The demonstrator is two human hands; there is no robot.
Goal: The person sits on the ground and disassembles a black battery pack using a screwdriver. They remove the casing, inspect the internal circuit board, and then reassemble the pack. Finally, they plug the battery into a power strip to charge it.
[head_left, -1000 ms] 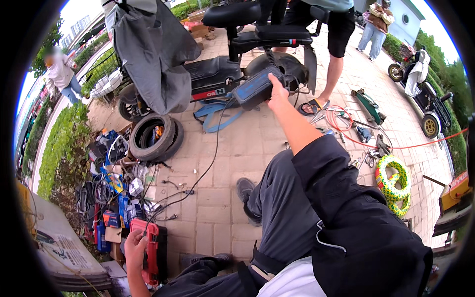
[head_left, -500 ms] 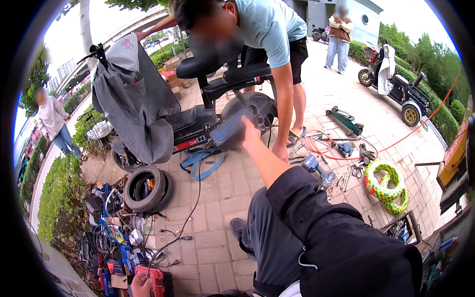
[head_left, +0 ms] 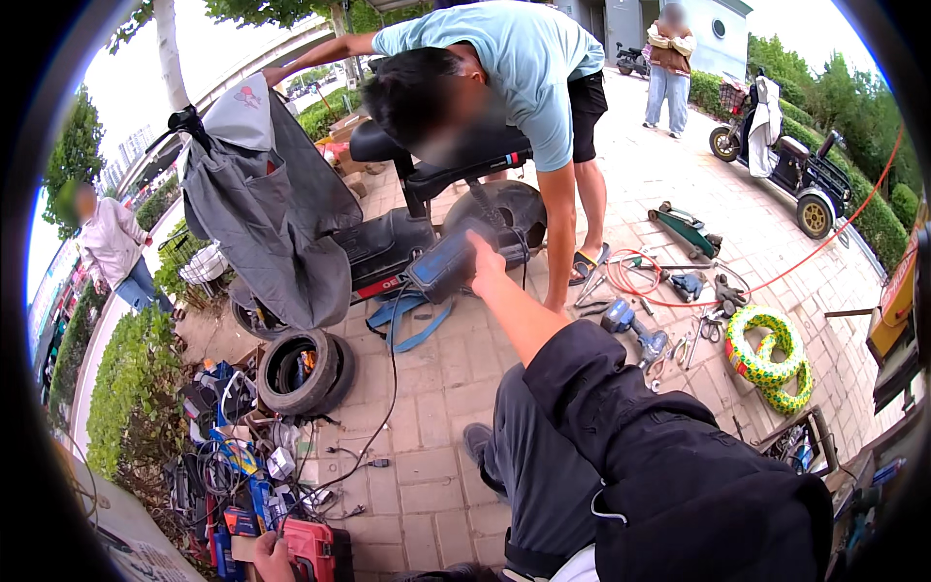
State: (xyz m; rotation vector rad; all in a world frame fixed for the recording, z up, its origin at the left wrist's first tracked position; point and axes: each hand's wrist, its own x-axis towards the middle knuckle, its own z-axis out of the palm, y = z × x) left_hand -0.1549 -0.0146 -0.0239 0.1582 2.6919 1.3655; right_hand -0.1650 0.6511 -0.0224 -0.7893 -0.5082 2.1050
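My right hand (head_left: pixel 485 264) reaches forward, its fingers wrapped round a black box-shaped device with a blue face (head_left: pixel 441 267). The device is in front of the rear wheel (head_left: pixel 499 211) of a black electric scooter (head_left: pixel 388 242). A thin black cable (head_left: pixel 388 407) hangs below the device and runs down to the lower left. There my left hand (head_left: pixel 272 559) is closed on the cable's end, beside a red case (head_left: pixel 308 548). The exact tip in my fingers is too small to make out.
A co-worker (head_left: pixel 529 87) bends over the scooter, one hand low by the wheel. Two tyres (head_left: pixel 305 373) and a heap of cables (head_left: pixel 242 466) lie left. To the right are a blue power drill (head_left: pixel 635 330), a green floor jack (head_left: pixel 684 233) and yellow-green wrapped rings (head_left: pixel 766 354).
The co-worker's head has dropped lower over the scooter seat. My view has shifted slightly. Both my hands keep their hold on the device and the cable.
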